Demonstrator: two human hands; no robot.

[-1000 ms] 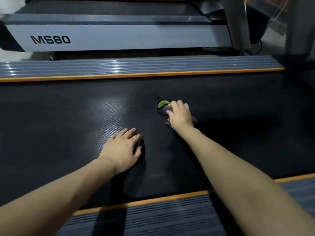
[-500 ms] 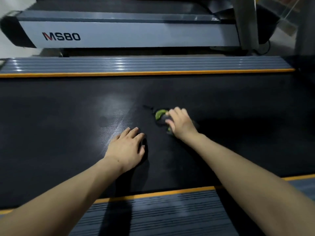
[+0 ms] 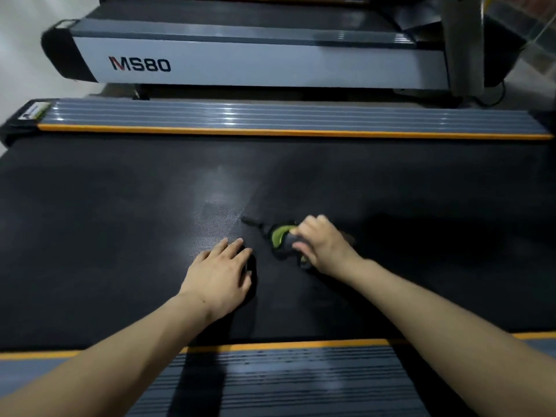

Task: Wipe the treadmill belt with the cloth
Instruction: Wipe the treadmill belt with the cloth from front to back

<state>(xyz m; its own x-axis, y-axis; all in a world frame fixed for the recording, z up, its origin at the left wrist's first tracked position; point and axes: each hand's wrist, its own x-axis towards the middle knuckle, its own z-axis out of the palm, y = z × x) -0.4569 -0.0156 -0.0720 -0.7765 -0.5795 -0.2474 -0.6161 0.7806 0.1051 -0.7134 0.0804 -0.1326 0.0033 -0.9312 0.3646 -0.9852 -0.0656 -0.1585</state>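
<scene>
A: Where was the cloth [image 3: 282, 240]?
B: Bunched, dark with a green patch, on the treadmill belt [image 3: 105, 230] near its middle, at two o'clock from the left hand [image 3: 221, 276]
A: And the hands?
B: The right hand [image 3: 320, 243] had its fingers curled, gripping the cloth. The left hand lay flat on the belt, fingers straight and slightly spread
A: Anything beyond?
B: At twelve o'clock, a second treadmill [image 3: 240, 63] marked MS80

We see a dim, soft frame where overhead light glints on the far side rail [image 3: 270, 117], sheens the belt [image 3: 120, 236] at centre, and wide-angle bending curves the blurred upper edges.
</scene>
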